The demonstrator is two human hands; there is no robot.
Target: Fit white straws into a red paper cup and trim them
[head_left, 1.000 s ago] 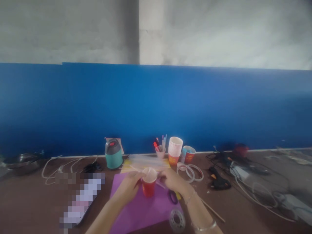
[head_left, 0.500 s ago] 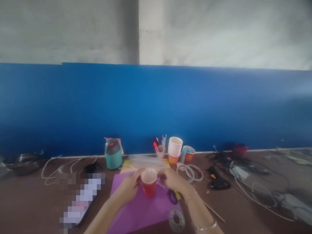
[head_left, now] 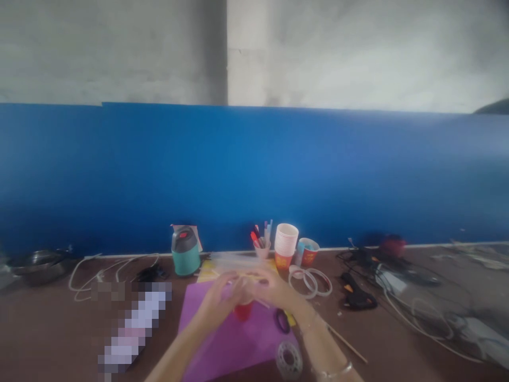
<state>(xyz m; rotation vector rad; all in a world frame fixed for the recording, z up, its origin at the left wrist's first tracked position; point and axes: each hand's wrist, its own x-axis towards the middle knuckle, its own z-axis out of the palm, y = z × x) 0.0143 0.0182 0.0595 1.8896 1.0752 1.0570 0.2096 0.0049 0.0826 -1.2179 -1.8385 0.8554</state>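
Observation:
A red paper cup (head_left: pixel 242 312) stands upright on a purple sheet (head_left: pixel 226 339); its rim is mostly covered by my hands. My left hand (head_left: pixel 222 293) curls in from the left over the cup's top. From the other side my right hand (head_left: pixel 269 287) meets it, fingers bent inward. Between the fingertips shows a thin pale strip, too blurred to name. Behind the right hand's edge a thin white stick (head_left: pixel 261 303) lies on the sheet. To the right are a dark ring-shaped roll (head_left: pixel 282 321) and a clear tape roll (head_left: pixel 289 361).
Behind stand a teal jug (head_left: pixel 186 259), a cup of pens (head_left: pixel 261 249), stacked paper cups (head_left: pixel 286 241) and another red cup (head_left: pixel 309 253). White rings (head_left: pixel 318 282), a black glue gun (head_left: pixel 358 294) and cables lie to the right. A wooden stick (head_left: pixel 348 344) rests near my right forearm.
Both hands have come inward from the cup's sides to meet over its top. They now hide the white opening that showed before. The cup stays in place.

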